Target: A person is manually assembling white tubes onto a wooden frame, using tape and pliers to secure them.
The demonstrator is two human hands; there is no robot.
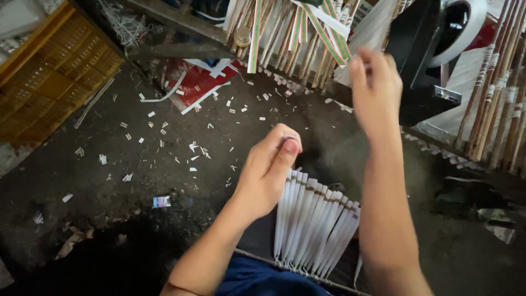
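— White paper strips fan over the lap, left hand pinched on their top edge to keep them splayed?
— Yes; right hand, fingers together, reaches the striped sticks

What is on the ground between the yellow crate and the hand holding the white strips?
In the head view, dark ground strewn with small white paper scraps lies between the yellow crate and the left hand.

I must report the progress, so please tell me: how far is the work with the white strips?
Done: a fan of white strips hangs in a row over the lap. In hand: the left hand pinches the top of that row, while the right hand reaches up to the bundled sticks. Left: many sticks still stand there; paper scraps litter the floor.
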